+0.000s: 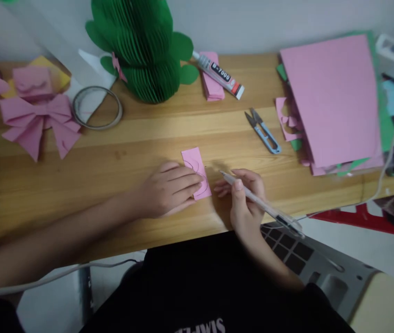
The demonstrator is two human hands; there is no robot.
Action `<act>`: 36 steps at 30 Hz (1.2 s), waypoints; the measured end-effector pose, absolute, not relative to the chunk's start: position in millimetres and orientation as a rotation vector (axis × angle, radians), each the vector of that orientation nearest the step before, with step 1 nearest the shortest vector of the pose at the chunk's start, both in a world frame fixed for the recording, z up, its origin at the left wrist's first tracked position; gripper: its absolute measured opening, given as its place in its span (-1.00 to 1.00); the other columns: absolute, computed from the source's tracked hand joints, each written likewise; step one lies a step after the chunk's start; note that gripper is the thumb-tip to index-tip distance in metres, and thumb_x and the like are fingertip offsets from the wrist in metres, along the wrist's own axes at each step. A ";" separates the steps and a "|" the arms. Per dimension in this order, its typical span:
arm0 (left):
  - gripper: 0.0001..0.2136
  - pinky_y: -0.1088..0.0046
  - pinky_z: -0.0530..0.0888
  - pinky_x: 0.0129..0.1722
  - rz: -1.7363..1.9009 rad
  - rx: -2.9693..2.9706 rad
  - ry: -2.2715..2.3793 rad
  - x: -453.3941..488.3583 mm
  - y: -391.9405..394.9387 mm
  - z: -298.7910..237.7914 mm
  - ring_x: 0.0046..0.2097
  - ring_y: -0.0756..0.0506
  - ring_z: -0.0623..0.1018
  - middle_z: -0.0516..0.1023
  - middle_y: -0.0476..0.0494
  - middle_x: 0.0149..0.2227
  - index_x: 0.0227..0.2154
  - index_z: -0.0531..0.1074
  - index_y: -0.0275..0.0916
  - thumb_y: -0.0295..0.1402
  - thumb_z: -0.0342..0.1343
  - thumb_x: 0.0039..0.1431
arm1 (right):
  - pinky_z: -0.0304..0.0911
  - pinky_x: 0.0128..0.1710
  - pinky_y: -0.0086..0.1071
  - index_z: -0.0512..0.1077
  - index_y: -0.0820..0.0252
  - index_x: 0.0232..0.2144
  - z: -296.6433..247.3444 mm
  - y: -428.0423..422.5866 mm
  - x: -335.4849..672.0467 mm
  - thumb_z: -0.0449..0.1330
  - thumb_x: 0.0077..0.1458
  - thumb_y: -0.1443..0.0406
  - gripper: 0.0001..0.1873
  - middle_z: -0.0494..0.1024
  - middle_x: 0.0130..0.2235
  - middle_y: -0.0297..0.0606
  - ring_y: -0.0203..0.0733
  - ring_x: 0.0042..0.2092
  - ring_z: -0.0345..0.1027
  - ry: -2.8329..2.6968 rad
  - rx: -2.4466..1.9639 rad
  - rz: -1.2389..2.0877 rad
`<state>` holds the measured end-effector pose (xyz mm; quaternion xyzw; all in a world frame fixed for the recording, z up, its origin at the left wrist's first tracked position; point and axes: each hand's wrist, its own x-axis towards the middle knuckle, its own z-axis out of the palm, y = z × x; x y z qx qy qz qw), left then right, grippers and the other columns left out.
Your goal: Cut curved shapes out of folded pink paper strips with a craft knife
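A small pink paper rectangle (202,188) with curved dark pen lines lies on the wooden table (141,138). My left hand (172,188) rests flat on its left part, fingers stretched out and covering some of the drawn lines. To the right of the paper, my right hand (247,199) grips a clear pen (262,203) between thumb and fingers. The pen's tip points up and left, apart from the paper. Beyond my right hand lie blue thread snips (263,131), blades spread.
At the back stand a green honeycomb paper piece (144,51) and a glue tube (219,74) on folded pink paper (213,90). Left are a pink paper bow (40,118) and a tape roll (115,118). Pink sheets (335,101) and a white cable (387,162) lie right.
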<state>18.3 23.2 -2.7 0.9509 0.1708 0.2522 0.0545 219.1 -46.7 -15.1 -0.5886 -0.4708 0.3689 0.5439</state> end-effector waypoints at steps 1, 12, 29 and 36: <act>-0.89 0.33 0.38 -0.12 0.759 2.922 0.519 18.4 22.8 -2.0 -0.06 -0.10 0.57 0.66 -0.11 -0.13 -0.24 0.49 -0.25 -0.38 0.08 0.33 | 0.44 -0.45 -0.38 0.33 0.07 -0.10 -15.6 -46.7 219.1 0.11 0.28 0.18 -0.82 0.59 -0.38 -0.36 -0.28 -0.43 0.52 -1.111 -1.368 0.901; -0.89 0.39 0.42 -0.13 0.791 3.201 0.508 14.5 13.1 5.3 -0.18 -0.03 0.56 0.67 -0.01 -0.20 -0.30 0.49 -0.21 -0.45 0.09 0.33 | 0.43 -0.35 -0.33 0.37 0.11 -0.15 -23.9 -48.7 222.1 0.15 0.25 0.11 -0.77 0.59 -0.34 -0.33 -0.23 -0.32 0.54 -1.194 -1.436 0.987; -0.81 0.33 0.33 -0.17 0.136 2.834 1.284 31.2 9.4 23.4 -0.19 -0.16 0.47 0.55 -0.22 -0.23 -0.23 0.50 -0.35 -0.34 0.05 0.33 | 0.39 -0.31 -0.26 0.36 0.08 -0.17 -26.0 -45.9 222.2 0.11 0.24 0.04 -0.73 0.57 -0.31 -0.27 -0.19 -0.33 0.49 -1.203 -1.462 1.010; -0.80 0.29 0.22 -0.29 -0.050 2.979 1.128 42.6 24.9 31.5 -0.29 -0.17 0.42 0.52 -0.22 -0.40 -0.45 0.51 -0.35 -0.52 0.03 0.26 | 0.37 -0.33 -0.27 0.37 0.10 -0.15 -30.8 -46.5 223.9 0.07 0.25 0.06 -0.72 0.56 -0.29 -0.23 -0.16 -0.31 0.47 -1.256 -1.461 0.995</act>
